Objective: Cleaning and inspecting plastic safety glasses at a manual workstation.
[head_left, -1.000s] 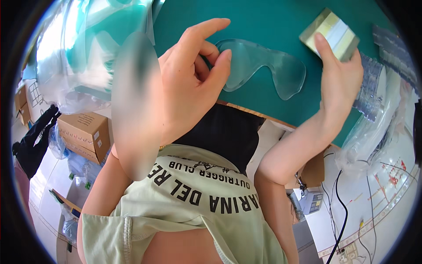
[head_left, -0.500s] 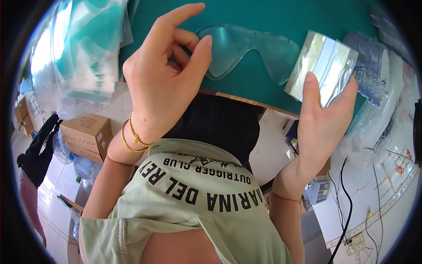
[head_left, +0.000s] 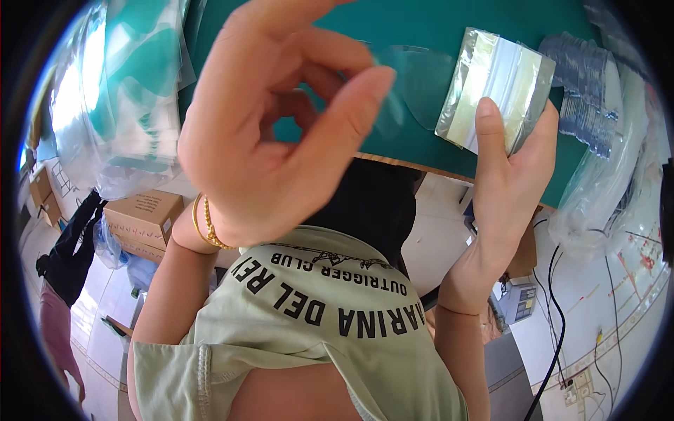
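Raised close to the camera, my left hand has its thumb and middle finger pinched together, with the index finger stretched out. By the thumb tip is a clear, goggle-shaped plastic sheet, blurred near the fingers. The pinch appears to be on it, though my hand hides its left part. My right hand grips a small square bundle of shiny clear film, pale yellow with a whitish band down its middle. Its thumb lies on top and the other fingers are mostly hidden underneath.
Clear plastic sleeves are piled at the left of the green tabletop. To the right lie a dark ribbed stack of film and a clear plastic bag. Cardboard boxes and black cables are lower down.
My left hand has risen nearer the camera and moved right, its thumb and middle finger closing by the clear sheet. My right hand still holds the bundle, now slightly farther up and left.
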Tool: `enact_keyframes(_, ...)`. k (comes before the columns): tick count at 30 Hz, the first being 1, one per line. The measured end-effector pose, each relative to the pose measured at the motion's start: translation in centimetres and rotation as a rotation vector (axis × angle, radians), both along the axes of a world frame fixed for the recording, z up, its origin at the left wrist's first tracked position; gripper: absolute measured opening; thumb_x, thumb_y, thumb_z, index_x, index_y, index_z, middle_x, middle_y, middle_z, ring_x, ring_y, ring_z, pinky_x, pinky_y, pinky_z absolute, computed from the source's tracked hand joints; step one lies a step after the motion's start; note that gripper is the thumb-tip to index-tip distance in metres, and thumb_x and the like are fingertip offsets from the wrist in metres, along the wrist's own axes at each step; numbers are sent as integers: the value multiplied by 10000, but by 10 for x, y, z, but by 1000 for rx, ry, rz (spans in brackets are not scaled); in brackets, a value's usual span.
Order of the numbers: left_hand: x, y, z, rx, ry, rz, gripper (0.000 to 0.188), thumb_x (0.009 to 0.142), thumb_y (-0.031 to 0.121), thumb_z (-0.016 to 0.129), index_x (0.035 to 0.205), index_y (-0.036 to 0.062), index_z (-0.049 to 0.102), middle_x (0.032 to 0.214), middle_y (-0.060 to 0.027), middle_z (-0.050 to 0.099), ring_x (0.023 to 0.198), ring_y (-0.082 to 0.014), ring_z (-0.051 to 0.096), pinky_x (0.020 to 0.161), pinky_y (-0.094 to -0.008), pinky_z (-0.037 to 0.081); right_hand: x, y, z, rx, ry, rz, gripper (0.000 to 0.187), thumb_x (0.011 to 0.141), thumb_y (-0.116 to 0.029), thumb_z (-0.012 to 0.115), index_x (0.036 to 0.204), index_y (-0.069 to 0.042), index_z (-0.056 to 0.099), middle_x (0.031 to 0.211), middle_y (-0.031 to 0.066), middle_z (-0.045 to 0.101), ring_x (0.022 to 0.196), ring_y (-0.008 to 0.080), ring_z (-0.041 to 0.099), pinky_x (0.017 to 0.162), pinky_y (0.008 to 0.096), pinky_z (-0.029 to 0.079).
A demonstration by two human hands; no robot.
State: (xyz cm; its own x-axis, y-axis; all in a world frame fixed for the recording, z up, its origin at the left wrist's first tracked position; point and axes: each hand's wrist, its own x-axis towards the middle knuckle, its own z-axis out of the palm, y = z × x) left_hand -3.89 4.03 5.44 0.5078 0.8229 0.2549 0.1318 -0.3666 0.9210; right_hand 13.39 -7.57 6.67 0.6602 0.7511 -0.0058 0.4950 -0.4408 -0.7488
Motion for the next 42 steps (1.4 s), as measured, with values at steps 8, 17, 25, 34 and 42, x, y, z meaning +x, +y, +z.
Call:
enact_keyframes(8,9,-16,42,-67,186,85,722,900,-54,669,1490,-80,254,819,-132,687,519,-69,538,445,-173,411,-1,14,-7,-1,-85,72,351,924,-158,670,1156,42,500,789,193,645,641,333,628,633,382,509)
enact_keyframes(17,-21,-2,-10,-191,-3,169,502,917,-37,643,1390,-42,472,854,-61,696,568,-32,560,419,-140,387,37,13,9,94,52,-81,335,984,-290,616,1187,-24,627,959,7,666,693,23,551,520,161,384)
enact_keyframes(25,-23,-3,-13,-234,45,196,484,922,-37,623,1386,-23,487,866,-44,686,587,-36,569,438,-143,414,32,-5,9,-47,155,-60,361,983,-308,627,1186,-11,615,901,10,646,651,27,494,518,184,368)
enact_keyframes(34,-25,0,-10,-266,87,192,502,921,-25,628,1399,-20,475,885,-46,689,606,-32,578,449,-140,416,10,43,-2,-31,170,224,325,964,-235,652,1128,36,578,919,86,677,728,147,606,669,292,492)
enact_keyframes(42,-30,-1,-8,-335,135,211,518,921,-26,629,1412,-15,464,914,-66,697,627,-38,582,463,-147,429,-10,67,-10,40,166,446,289,968,-228,656,1137,-1,595,920,50,674,758,112,594,692,268,485)
